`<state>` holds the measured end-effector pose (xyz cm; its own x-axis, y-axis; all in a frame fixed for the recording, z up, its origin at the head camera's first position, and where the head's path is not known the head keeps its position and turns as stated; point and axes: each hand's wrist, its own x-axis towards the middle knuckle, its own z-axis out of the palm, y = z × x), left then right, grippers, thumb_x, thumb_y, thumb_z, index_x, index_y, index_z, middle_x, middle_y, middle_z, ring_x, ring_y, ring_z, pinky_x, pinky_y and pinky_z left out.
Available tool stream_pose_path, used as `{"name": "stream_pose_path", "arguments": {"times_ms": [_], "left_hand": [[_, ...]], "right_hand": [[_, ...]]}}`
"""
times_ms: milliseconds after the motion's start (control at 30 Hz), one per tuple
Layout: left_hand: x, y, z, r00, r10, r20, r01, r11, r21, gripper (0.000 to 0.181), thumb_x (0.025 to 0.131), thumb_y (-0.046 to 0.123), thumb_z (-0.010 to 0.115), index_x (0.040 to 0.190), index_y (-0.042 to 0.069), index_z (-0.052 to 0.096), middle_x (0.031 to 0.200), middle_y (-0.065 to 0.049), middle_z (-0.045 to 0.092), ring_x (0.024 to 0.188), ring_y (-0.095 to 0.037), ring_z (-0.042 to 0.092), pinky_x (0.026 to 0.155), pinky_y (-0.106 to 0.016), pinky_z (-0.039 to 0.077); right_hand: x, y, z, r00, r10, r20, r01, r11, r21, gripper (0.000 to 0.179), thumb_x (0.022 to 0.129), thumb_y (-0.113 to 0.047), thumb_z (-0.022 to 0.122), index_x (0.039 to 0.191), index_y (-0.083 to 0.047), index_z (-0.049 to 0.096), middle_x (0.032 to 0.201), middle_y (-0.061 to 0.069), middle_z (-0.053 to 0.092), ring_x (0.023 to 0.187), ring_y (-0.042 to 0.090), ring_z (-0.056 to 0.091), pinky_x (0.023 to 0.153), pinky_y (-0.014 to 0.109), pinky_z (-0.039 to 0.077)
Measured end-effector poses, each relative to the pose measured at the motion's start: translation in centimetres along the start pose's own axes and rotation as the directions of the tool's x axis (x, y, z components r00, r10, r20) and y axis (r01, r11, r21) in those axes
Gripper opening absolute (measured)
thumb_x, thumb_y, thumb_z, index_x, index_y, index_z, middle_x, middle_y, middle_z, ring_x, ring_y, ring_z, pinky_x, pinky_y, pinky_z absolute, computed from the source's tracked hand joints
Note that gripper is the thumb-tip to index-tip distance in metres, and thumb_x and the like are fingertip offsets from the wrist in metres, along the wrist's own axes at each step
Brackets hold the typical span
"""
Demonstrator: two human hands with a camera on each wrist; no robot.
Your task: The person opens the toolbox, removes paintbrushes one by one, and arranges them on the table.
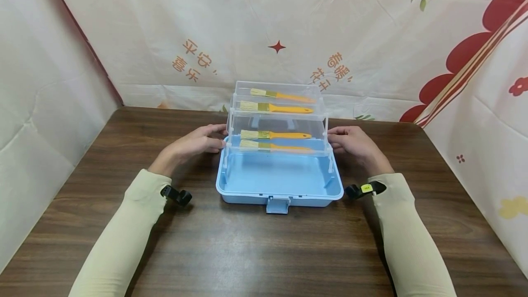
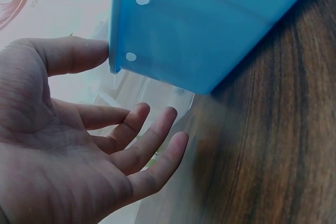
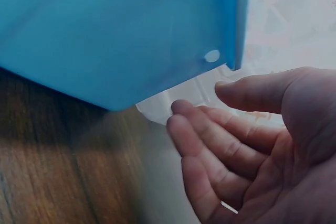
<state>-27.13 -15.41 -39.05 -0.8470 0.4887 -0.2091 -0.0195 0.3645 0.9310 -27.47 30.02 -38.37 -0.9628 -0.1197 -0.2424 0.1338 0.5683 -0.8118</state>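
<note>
A light blue box (image 1: 278, 173) stands open on the table, its front latch (image 1: 277, 205) hanging down. Two clear trays, an upper tray (image 1: 284, 88) and a lower tray (image 1: 321, 148), are raised over its back half. Several paintbrushes with yellow handles lie in them, among them one brush (image 1: 290, 109) above and another brush (image 1: 288, 135) below. My left hand (image 1: 200, 141) is at the back left corner, thumb tip touching the rim (image 2: 114, 24), fingers loosely bent behind. My right hand (image 1: 354, 142) mirrors it at the back right corner, thumb close to the rim (image 3: 239, 24).
Behind the box, part of a clear plastic lid (image 2: 163, 95) shows low down. The brown wood-grain table (image 1: 231, 251) ends at a printed cloth (image 1: 165, 26) hanging along the back and sides. Each wrist wears a black strap, such as the left strap (image 1: 176, 195).
</note>
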Motion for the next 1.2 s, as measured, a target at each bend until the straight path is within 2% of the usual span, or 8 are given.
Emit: {"name": "stream_pose_path", "arguments": {"times_ms": [167,267,433,567,800,1000,1200], "left_hand": [[0.0,-0.1,0.1,1.0,-0.005,0.001,0.005,1.0,0.007,0.082,0.103,0.014,0.063,0.173,-0.003,0.024,0.168,-0.023,0.037,0.141,-0.038,0.05,0.121,-0.057,0.044],[0.1,-0.1,0.1,1.0,-0.005,0.003,0.005,1.0,0.005,0.082,0.103,0.013,0.063,0.172,-0.003,0.024,0.167,-0.023,0.038,0.14,-0.038,0.051,0.121,-0.057,0.045],[0.1,0.1,0.1,1.0,-0.002,0.003,0.002,1.0,0.002,0.081,0.102,0.012,0.062,0.172,-0.004,0.024,0.166,-0.023,0.039,0.138,-0.036,0.052,0.121,-0.057,0.045],[0.1,0.1,0.1,1.0,0.001,0.0,-0.001,1.0,-0.004,0.081,0.103,0.012,0.062,0.172,-0.004,0.023,0.166,-0.024,0.038,0.138,-0.036,0.051,0.121,-0.057,0.044],[0.0,0.1,0.1,1.0,0.008,-0.001,-0.008,1.0,0.001,0.081,0.103,0.012,0.062,0.172,-0.005,0.023,0.166,-0.025,0.038,0.138,-0.037,0.052,0.121,-0.057,0.045],[0.0,0.1,0.0,1.0,0.012,0.001,-0.012,1.0,0.001,0.08,0.104,0.011,0.061,0.172,-0.006,0.023,0.165,-0.025,0.038,0.138,-0.038,0.052,0.121,-0.057,0.045],[0.1,0.1,0.1,1.0,0.005,0.001,-0.005,1.0,-0.005,0.079,0.104,0.01,0.061,0.171,-0.006,0.024,0.164,-0.025,0.038,0.137,-0.038,0.052,0.121,-0.056,0.045]], "right_hand": [[-0.4,-0.2,-0.4,1.0,0.002,0.016,-0.002,1.0,-0.005,0.047,0.113,-0.029,0.063,0.147,0.004,0.064,0.136,0.023,0.071,0.104,0.023,0.075,0.105,0.049,0.06],[-0.6,-0.4,-0.8,1.0,-0.005,0.004,0.005,1.0,-0.009,0.046,0.111,-0.03,0.067,0.144,0.002,0.067,0.131,0.018,0.074,0.103,0.022,0.075,0.101,0.043,0.062],[-1.1,-0.7,-1.6,1.0,-0.02,-0.01,0.02,1.0,0.005,0.046,0.11,-0.031,0.07,0.143,0.0,0.067,0.128,0.012,0.077,0.11,0.024,0.076,0.098,0.037,0.062],[-1.7,-1.4,-2.0,0.999,-0.032,-0.033,0.032,0.999,0.016,0.046,0.111,-0.032,0.067,0.143,0.001,0.066,0.126,0.01,0.078,0.114,0.027,0.075,0.098,0.036,0.061],[-2.8,-3.1,-2.4,0.995,-0.063,-0.073,0.064,0.998,0.004,0.046,0.113,-0.037,0.064,0.14,0.0,0.067,0.123,0.005,0.078,0.112,0.022,0.072,0.096,0.033,0.06],[-3.8,-4.8,-2.1,0.986,-0.143,-0.09,0.146,0.989,0.02,0.038,0.112,-0.032,0.067,0.133,0.0,0.069,0.111,-0.003,0.078,0.105,0.018,0.073,0.09,0.029,0.062],[-4.9,-6.5,-0.9,0.977,-0.19,-0.096,0.19,0.982,-0.011,0.039,0.111,-0.031,0.068,0.132,0.003,0.07,0.115,0.004,0.077,0.105,0.021,0.074,0.09,0.03,0.062]]}}
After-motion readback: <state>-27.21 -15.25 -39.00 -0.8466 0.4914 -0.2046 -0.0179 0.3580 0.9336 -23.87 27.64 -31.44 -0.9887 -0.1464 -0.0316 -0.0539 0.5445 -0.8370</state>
